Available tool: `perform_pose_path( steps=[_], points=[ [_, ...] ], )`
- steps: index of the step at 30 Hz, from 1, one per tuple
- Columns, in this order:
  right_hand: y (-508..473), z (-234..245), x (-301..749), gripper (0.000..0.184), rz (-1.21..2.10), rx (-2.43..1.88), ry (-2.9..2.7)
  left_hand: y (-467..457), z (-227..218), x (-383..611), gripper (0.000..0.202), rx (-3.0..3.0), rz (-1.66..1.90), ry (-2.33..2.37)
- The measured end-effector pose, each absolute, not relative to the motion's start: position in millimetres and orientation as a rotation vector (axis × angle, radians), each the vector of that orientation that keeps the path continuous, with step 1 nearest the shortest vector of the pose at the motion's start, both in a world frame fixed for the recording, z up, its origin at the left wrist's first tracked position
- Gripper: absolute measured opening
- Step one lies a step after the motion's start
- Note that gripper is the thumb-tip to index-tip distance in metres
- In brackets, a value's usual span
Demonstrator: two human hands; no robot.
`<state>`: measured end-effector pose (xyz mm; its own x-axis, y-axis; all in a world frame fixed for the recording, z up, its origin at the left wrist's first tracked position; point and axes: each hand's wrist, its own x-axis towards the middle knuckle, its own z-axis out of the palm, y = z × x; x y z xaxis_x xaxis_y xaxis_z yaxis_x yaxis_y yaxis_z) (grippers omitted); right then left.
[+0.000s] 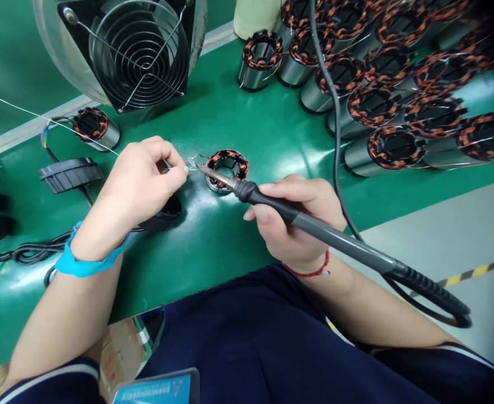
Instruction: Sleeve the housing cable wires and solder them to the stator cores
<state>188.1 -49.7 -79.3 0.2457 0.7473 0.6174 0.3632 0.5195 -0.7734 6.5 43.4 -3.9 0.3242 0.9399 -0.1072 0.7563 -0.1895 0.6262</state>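
My right hand (292,219) is closed round the grey handle of a soldering iron (314,227). Its tip touches thin wire ends (191,164) just left of a small motor stator (227,170) with copper windings, which stands on the green table (238,112). My left hand (139,182) pinches those wire ends between thumb and fingers. A thin solder wire (40,116) runs from that hand away to the far left. A blue band sits on my left wrist, a red cord on my right.
A fan with a wire grille (139,53) stands at the back left. Another stator (93,126) lies near it. Several stators (389,84) crowd the back right. Black cables and parts (68,175) lie at the left. The iron's cord (335,129) crosses the table.
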Motion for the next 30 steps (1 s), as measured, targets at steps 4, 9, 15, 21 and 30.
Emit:
perform_pose_path(
  steps=[4,9,15,21,30],
  points=[
    [-49.5,-80.2,185.7,0.014,0.303,-1.038,-1.382,42.2,-3.5,7.8,0.01,1.96,0.423,1.498],
    [-50.3,-81.0,186.6,0.015,0.298,-1.041,-1.379,42.4,-2.9,8.3,0.009,1.955,0.416,1.517],
    [-50.1,-80.9,186.4,0.014,0.308,-1.059,-1.37,42.5,-2.6,8.3,0.01,1.934,0.416,1.523],
    [-48.9,-80.0,185.5,0.013,0.284,-1.049,-1.378,42.4,-2.5,8.4,0.01,1.915,0.418,1.53],
    [-45.7,-73.0,191.0,0.024,0.313,-1.107,-1.48,42.7,-2.0,8.5,0.01,1.93,0.409,1.523]
  ],
)
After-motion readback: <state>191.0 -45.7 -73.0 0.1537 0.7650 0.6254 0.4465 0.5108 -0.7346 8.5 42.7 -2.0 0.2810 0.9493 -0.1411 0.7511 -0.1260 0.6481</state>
